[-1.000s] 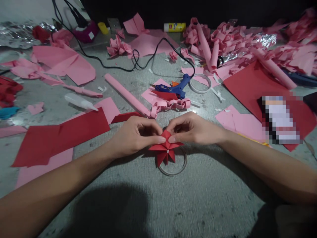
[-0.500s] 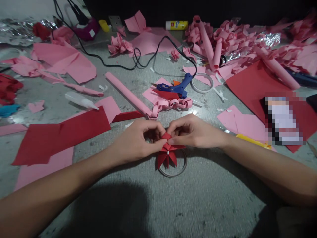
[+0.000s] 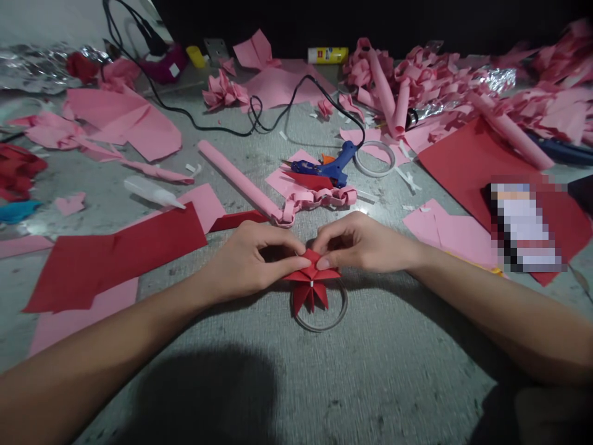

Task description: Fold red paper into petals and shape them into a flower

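Grey, textured table (image 3: 352, 383) is filling most of the view, with a dark panel (image 3: 287, 21) rising behind its far edge. At the near centre, a red paper flower (image 3: 311, 293) is standing out between the two hands, its pointed lower petals spreading toward the viewer and a small white tip showing at its middle. The left hand (image 3: 252, 256) is pinching the upper part of the flower between thumb and fingers; the right hand (image 3: 365, 244) is gripping it likewise from the other side, the two thumbs almost meeting. A thin grey ring (image 3: 319, 330) is lying beneath, partly hidden by the petals; whether they are touching it cannot be told.

Beyond the hands, a pink paper chain (image 3: 319, 199) is extending from the near end of a rolled pink tube (image 3: 238, 179). A blue glue gun (image 3: 343, 165) is resting just behind the chain, its black cord (image 3: 199, 128) trailing leftward. To the left, a clear-white bottle (image 3: 151, 191) is lying beside a folded red strip (image 3: 125, 259); to the right, a phone (image 3: 525, 225) is partly covering a red sheet (image 3: 463, 154).
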`<control>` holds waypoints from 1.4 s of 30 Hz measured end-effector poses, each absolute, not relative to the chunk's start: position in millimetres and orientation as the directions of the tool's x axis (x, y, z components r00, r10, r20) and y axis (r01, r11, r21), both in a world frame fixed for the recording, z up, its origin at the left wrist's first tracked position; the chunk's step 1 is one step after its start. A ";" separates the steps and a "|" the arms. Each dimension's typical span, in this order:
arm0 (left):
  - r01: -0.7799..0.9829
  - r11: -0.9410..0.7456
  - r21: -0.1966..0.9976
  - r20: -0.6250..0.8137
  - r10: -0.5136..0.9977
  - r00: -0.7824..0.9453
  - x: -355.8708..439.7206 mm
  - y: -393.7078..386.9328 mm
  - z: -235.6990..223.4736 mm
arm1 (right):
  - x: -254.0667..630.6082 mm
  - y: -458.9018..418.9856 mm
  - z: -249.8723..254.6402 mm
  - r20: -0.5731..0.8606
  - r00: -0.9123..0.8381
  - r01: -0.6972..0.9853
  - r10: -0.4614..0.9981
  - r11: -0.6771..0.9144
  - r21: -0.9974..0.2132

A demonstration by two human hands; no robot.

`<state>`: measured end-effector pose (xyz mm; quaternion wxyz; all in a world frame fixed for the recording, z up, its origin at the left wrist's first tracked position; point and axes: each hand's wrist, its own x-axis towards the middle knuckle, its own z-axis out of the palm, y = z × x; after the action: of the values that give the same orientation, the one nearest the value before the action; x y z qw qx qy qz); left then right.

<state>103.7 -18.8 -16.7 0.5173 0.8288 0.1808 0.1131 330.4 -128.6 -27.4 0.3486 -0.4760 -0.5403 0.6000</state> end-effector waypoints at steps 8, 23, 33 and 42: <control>0.212 -0.333 0.919 -0.110 0.300 0.948 101.7 -2.6 -23.3 | 333.6 -127.0 -29.2 -0.194 -0.326 0.099 0.925 -0.171 -0.980; 0.169 -0.470 0.867 -0.087 0.192 0.978 100.1 2.3 -17.5 | 339.1 -125.6 -24.3 -0.211 -0.432 0.252 0.877 -0.108 -0.962; 0.124 -0.562 0.818 0.024 0.249 0.968 99.0 -3.9 -20.2 | 336.8 -129.0 -26.0 -0.248 -0.365 0.251 0.897 -0.162 -0.954; -0.026 -0.697 0.717 0.212 0.182 0.960 98.0 -7.1 -20.2 | 332.2 -132.5 -27.0 0.035 -0.354 0.438 0.935 0.199 -0.877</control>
<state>98.0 -7.1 -20.2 0.3872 0.9112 0.0429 0.1344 332.2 -132.5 -27.0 0.3022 -0.4814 -0.7129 0.4108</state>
